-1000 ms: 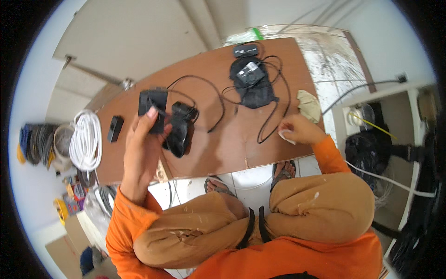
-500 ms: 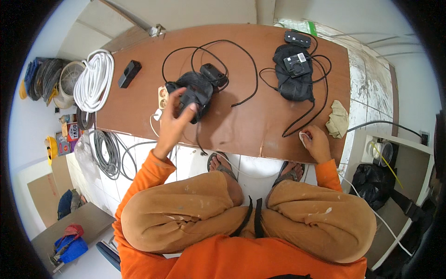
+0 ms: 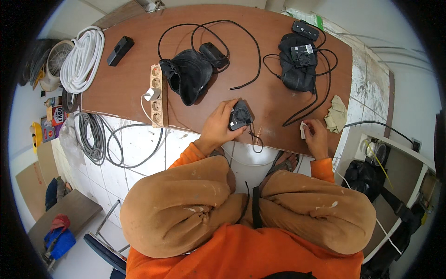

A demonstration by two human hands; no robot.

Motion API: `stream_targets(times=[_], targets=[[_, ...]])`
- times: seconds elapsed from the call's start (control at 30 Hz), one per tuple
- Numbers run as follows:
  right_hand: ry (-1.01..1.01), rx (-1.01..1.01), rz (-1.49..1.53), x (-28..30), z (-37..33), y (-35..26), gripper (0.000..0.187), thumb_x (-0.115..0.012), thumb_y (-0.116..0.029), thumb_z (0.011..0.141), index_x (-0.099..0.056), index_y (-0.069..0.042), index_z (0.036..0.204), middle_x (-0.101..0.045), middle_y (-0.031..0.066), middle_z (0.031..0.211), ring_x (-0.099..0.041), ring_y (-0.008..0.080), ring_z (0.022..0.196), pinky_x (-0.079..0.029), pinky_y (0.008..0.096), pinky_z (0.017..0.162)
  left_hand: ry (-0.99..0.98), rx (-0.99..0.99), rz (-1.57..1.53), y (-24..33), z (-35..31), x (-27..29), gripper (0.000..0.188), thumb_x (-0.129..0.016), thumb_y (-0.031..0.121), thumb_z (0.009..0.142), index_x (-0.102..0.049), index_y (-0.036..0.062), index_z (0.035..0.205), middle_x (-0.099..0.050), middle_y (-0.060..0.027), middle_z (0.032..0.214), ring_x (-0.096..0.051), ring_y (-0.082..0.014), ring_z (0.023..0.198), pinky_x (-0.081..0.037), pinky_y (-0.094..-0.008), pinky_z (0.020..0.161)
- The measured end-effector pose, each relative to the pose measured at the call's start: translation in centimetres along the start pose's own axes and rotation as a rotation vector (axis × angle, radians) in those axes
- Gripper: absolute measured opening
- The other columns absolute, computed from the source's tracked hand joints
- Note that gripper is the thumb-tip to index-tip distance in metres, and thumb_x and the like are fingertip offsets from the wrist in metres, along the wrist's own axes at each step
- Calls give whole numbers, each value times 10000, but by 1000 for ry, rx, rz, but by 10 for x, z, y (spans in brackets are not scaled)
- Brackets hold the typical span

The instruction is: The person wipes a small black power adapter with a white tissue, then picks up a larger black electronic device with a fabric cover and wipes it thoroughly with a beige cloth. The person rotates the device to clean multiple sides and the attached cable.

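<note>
My left hand point(image 3: 216, 126) grips a small black box-shaped device point(image 3: 240, 115) with a round fan grille, near the table's front edge. A short thin cable point(image 3: 256, 142) dangles from it. Pinched in my right hand point(image 3: 317, 139) is a small white scrap point(image 3: 303, 130), perhaps tissue or cloth, beside a crumpled beige cloth point(image 3: 337, 115). Beyond my left hand lies a black fabric piece point(image 3: 189, 79), cap- or pouch-like, touching a black box point(image 3: 213, 55) with a long black cable. At the far right, a similar device point(image 3: 303, 56) rests on another black fabric piece point(image 3: 297, 80).
A power strip point(image 3: 156, 108) with a white plug stands left on the brown table point(image 3: 260, 60). Also there are a black block point(image 3: 120, 51) and a white cable coil point(image 3: 83, 60). Grey cable point(image 3: 93, 139) lies coiled on the floor. An open cabinet point(image 3: 395, 158) is at my right.
My left hand has moved from the black fabric toward me and rightward, lifting the device away from it. The right hand stays about where it was with the white scrap. The view has shifted slightly.
</note>
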State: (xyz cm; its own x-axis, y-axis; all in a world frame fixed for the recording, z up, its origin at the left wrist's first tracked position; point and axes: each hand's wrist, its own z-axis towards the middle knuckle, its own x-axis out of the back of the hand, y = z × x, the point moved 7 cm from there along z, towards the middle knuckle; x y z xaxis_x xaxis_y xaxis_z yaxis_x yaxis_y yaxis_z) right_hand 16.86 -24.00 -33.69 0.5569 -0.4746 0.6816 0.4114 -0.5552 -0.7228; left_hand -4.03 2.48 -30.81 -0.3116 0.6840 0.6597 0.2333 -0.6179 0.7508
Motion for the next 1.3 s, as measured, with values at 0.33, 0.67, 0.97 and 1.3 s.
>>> stream_targets(times=[0.33,0.67,0.97,1.3], targets=[[2,-45,10,-9,-5,9,145,-640,-3,883,-668,3,1025,-642,155,928,-658,297,823,-525,376,752,65,-48,7,-10,-16,-5,955,-905,154,667,-390,17,1460,-528,-212,1346,-563,-413,1207,-495,-450,1000],[132,22,-47,6,3,8,153,-645,-62,921,-675,-4,1060,-638,148,946,-642,305,883,-502,374,787,70,-70,-9,-16,-28,0,880,-890,118,675,-447,9,1428,-523,-204,1342,-541,-404,1222,-445,-445,1050],[122,-70,49,-7,-3,24,156,-641,-46,923,-673,2,1067,-638,146,970,-642,302,912,-505,380,798,130,-183,17,-5,16,41,323,-709,107,853,-647,27,1159,-654,-133,1166,-593,-332,1096,-465,-429,954],[258,-18,-27,15,2,33,149,-653,-36,919,-673,4,1061,-662,133,964,-665,272,893,-517,360,805,323,-130,213,-22,60,75,219,-671,30,849,-695,44,1066,-663,-115,1049,-611,-315,981,-488,-406,893]])
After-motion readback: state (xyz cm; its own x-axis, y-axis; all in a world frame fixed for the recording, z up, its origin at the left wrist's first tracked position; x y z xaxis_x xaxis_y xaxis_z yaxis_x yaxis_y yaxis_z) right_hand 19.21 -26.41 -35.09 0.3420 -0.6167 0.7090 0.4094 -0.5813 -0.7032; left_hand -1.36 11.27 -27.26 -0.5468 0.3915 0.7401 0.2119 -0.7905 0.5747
